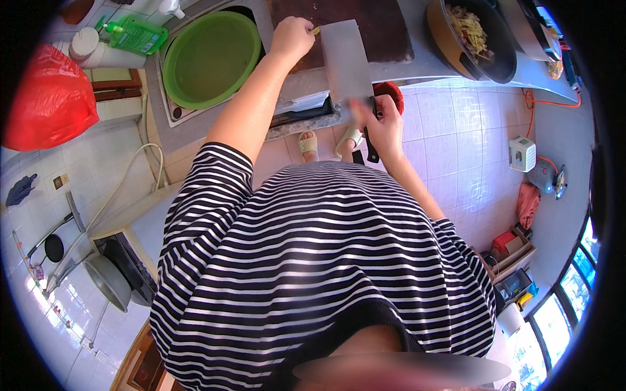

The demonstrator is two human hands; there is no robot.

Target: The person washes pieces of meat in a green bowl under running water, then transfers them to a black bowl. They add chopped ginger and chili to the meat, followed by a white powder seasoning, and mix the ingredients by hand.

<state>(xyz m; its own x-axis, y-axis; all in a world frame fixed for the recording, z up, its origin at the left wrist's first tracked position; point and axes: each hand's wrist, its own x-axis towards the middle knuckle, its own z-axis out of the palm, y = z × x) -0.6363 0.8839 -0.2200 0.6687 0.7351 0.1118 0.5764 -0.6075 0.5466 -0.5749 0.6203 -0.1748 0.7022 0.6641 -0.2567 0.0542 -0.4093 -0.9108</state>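
My right hand [384, 124] grips the dark handle of a broad cleaver [346, 58], whose flat blade reaches over the near edge of a dark brown cutting board [386, 29]. Just left of the blade, my left hand [295, 36] is pinched on a small yellowish food piece [316, 31] above the board. Right of the board stands a deep pan [450, 46] with chopped yellowish and pinkish food [469, 32] inside. A blurred patch hides part of the cleaver's heel and my right fingers.
A green basin [212, 58] with liquid sits in the sink at left, beside a green soap bottle [139, 35]. A red plastic bag [54, 105] is at far left. A red container [393, 95] shows below the counter edge, near my right hand.
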